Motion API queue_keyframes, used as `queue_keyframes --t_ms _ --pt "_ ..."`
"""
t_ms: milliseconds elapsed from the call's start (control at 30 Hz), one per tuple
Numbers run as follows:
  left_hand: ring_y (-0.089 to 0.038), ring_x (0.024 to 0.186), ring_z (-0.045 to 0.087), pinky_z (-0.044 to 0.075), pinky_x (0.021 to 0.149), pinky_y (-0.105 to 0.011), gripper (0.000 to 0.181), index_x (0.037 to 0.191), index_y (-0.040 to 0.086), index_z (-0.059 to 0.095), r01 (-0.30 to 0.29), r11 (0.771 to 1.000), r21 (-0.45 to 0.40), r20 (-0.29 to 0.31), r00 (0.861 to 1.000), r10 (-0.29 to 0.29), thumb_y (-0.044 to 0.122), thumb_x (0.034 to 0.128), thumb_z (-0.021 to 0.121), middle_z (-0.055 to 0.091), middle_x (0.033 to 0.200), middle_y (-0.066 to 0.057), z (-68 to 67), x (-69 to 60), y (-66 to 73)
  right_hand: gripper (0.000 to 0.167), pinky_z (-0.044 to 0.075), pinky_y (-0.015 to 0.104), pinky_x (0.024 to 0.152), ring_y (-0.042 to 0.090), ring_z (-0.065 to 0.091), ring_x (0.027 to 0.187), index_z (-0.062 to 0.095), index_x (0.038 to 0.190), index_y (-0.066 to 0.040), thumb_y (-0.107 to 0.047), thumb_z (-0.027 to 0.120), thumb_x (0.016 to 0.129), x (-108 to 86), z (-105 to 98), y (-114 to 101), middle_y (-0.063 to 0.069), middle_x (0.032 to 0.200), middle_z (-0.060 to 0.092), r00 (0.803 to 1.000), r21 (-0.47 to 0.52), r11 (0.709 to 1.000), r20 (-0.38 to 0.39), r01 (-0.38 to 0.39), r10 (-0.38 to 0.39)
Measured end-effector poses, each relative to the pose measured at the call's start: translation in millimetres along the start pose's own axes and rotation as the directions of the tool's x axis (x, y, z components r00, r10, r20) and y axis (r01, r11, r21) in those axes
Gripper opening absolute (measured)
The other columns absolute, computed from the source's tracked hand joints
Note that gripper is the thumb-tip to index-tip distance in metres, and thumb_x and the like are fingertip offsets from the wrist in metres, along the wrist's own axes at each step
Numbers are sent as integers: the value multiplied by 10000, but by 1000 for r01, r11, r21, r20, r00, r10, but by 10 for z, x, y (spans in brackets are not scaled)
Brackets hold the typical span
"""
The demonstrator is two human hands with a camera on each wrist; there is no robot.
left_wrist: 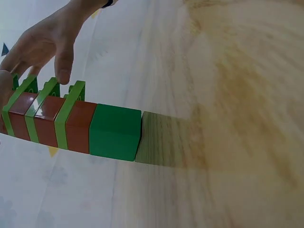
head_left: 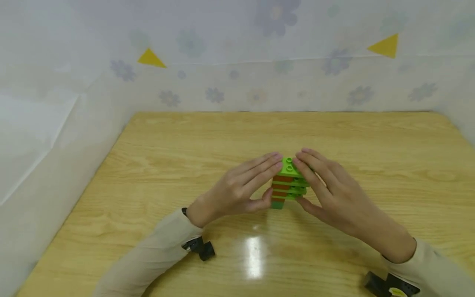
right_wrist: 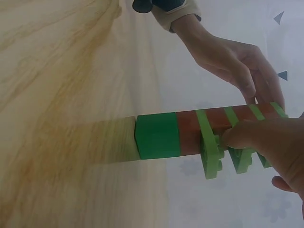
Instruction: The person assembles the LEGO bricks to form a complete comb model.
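A toy block tower [head_left: 283,186] stands upright on the table, brown blocks layered with thin light-green studded plates above a dark-green base block [right_wrist: 158,136]. The plates jut out to the right. My left hand [head_left: 241,183] touches the tower's left side, its fingers straight at the top plate [head_left: 288,167] and the thumb lower down. From the right, my right hand [head_left: 335,194] holds the jutting plates, fingertips at the top edge and thumb by the lower plates. In the left wrist view, the right thumb [left_wrist: 63,66] lies close against the plate ends.
The wood-grained table [head_left: 167,140] extends around the tower. A white flowered sheet [head_left: 237,82] rises behind it, carrying two yellow triangles [head_left: 386,46]. Black wrist devices are strapped over both sleeves [head_left: 156,243]. Light glares off the table in front of the tower.
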State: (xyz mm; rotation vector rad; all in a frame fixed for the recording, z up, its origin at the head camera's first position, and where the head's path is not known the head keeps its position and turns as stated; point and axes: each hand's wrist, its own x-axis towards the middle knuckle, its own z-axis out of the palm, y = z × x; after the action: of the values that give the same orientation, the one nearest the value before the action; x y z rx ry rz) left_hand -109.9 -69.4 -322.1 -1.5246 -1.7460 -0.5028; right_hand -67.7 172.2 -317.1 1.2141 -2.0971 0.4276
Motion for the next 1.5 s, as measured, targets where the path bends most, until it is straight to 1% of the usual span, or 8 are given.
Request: queue_keyframes --t_ms 100,200,300,533,1100,1300,1367,1500 --pt "-337 1203 561 415 1059 -314 564 1239 -134 521 13 1000 -1 9 1000 -13 88 755 706 588 1250 -273 15 -19 2 713 404 444 930 466 416 1241 384 1400 95 -318 670 894 -41 52 26 302 1330 415 1000 -32 999 13 7 -7" --pt "-339 1214 551 410 1063 -313 574 1250 -133 506 21 1000 -1 11 1000 -21 95 763 706 577 1261 -274 33 -25 1 1126 424 477 894 485 387 1240 316 1452 60 -273 939 574 -71 94 43 295 1321 369 1000 -87 996 9 25 -25" --pt "-336 1221 544 411 1062 -307 583 1259 -127 490 19 1000 -8 4 1000 -19 105 770 705 568 1269 -271 56 -15 4 1323 429 492 887 487 382 1222 302 1464 32 -213 997 366 -85 130 48 281 1316 349 999 -134 990 -15 40 -42" --pt "-337 1207 556 425 1047 -303 568 1248 -123 493 -4 999 -38 -31 1000 3 80 758 697 575 1252 -271 61 10 40 547 404 449 934 455 407 1215 394 1380 61 -276 475 957 -87 176 10 272 1320 393 992 -130 989 -97 64 -77" --pt "-315 1182 581 429 1042 -289 536 1223 -113 538 1 1000 -5 -36 999 -2 72 747 701 605 1231 -256 35 35 -57 555 442 486 856 388 408 1305 426 1394 66 -243 483 938 -74 218 67 195 1441 426 991 -148 987 -108 61 -77" --pt "-339 1195 565 433 1040 -305 569 1230 -130 518 24 999 -27 -49 998 -25 66 729 703 588 1238 -273 79 9 -13 964 434 519 843 387 388 1314 363 1436 23 -68 813 589 -84 311 62 194 1406 413 986 -212 976 -148 48 -80" --pt "-348 1205 555 433 1041 -310 576 1237 -139 503 32 999 -36 -51 998 -34 67 735 696 575 1247 -285 106 2 3 916 434 520 836 389 391 1300 338 1452 1 -57 803 665 -82 338 55 198 1384 402 983 -234 972 -171 32 -74" --pt "-344 1255 512 419 1053 -302 595 1275 -143 465 78 995 -58 -26 996 -80 67 757 672 528 1299 -298 145 5 31 527 458 502 811 397 409 1256 348 1471 -48 -126 482 967 -91 380 51 207 1334 393 972 -251 968 -230 -5 -54"
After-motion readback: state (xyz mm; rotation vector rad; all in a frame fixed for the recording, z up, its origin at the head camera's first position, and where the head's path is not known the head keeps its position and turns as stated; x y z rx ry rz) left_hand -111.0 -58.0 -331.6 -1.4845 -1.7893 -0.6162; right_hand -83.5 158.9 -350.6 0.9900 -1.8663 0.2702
